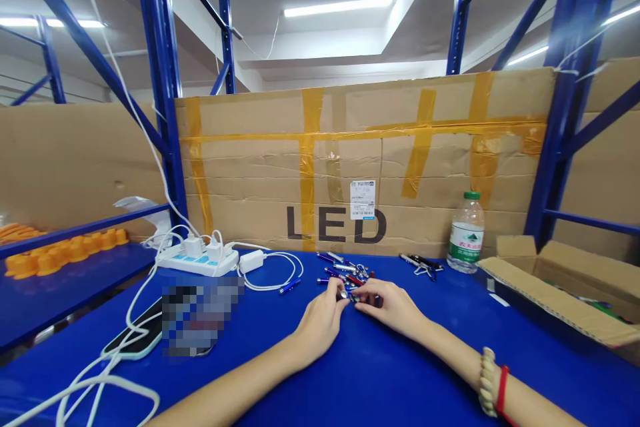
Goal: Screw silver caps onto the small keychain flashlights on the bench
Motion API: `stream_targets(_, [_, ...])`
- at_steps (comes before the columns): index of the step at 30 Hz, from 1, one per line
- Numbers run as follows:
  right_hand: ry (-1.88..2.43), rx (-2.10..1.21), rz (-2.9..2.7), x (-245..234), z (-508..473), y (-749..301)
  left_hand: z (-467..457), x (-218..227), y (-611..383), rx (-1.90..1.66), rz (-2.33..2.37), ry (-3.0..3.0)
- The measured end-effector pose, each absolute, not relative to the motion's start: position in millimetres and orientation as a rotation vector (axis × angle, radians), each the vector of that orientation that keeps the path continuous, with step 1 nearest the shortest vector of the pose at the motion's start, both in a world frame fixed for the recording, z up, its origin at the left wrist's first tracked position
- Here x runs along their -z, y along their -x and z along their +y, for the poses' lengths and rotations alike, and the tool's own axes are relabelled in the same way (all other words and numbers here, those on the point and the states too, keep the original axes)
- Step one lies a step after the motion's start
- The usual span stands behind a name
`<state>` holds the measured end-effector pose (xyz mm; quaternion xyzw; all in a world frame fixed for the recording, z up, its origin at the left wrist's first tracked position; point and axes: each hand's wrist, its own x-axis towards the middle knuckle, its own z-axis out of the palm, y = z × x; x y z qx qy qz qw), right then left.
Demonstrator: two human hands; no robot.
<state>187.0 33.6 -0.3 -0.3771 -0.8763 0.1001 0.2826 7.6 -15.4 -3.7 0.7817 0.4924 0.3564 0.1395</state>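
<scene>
Both my hands rest on the blue table (380,373), meeting at a small pile of little metal pen-like lights (345,270) in purple, silver and red. My left hand (320,320) is closed, its fingertips pinching a small silver piece (344,295). My right hand (393,303) is curled, its fingers pressed on a dark small item next to that piece. I cannot make out exactly what the right fingers hold. A bead bracelet and a red band sit on my right wrist (493,383).
A white power strip (197,260) with chargers and trailing cables lies at the left, with a phone (145,337) near it. A water bottle (466,232) stands at the back right. An open cardboard box (565,293) sits far right. Taped cardboard marked LED (350,167) walls the back. Orange parts (60,250) fill the left shelf.
</scene>
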Motion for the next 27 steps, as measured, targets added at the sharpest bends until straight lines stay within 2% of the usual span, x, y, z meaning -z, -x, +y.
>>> stream_targets(4, [1.024,-0.002,-2.393,-4,27,-185,4,0,-15,-1.302,1.55,-2.017])
stream_targets(8, [1.101,0.068,-2.409,-7,22,-185,17,-3,-34,-1.47,1.488,-1.877])
stream_targets(16, [1.192,0.121,-2.421,-1,22,-185,0,7,-36,-1.319,1.153,-2.082])
stream_targets(27, [1.174,-0.051,-2.343,8,41,-176,-4,16,-12,-1.077,1.228,-2.163])
